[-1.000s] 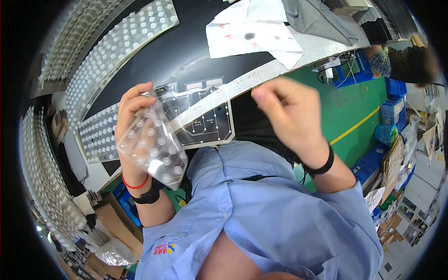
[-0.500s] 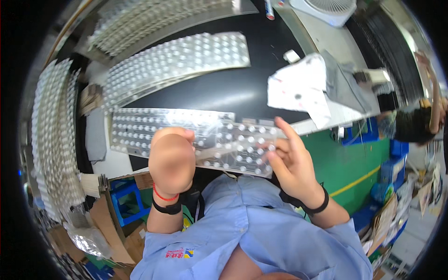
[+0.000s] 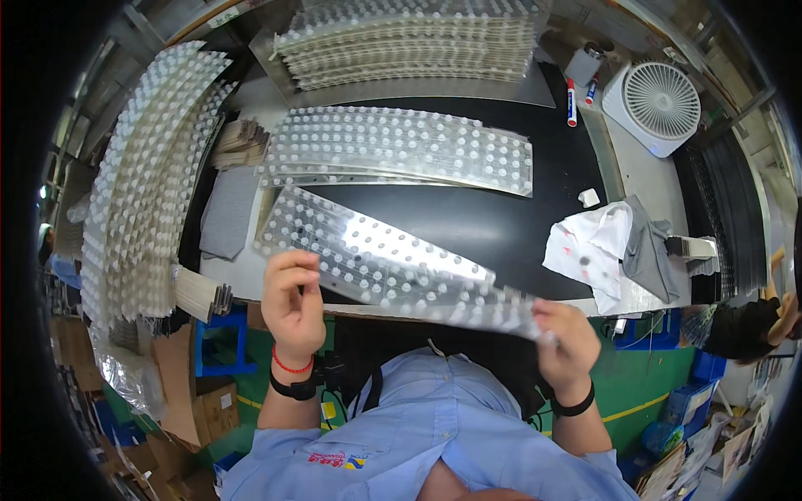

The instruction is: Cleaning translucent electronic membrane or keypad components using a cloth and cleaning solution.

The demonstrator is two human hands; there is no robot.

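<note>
At the near edge of the bench, a clear dotted sheet stretched from the right hand, pinching its end, toward the curled left hand. I judged the step as positioning; the next move called for level support. Whether the left hand gripped, or what the blue bin held, I could not tell.

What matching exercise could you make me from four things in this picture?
1. White fan
2. Red bracelet
3. Clear dotted sheet
4. Crumpled white cloth

A. Gripped at one end by the right hand
B. Marked with red and dark spots
C. Standing right of two markers
D. Around the left wrist

Pairs: 1-C; 2-D; 3-A; 4-B
</note>
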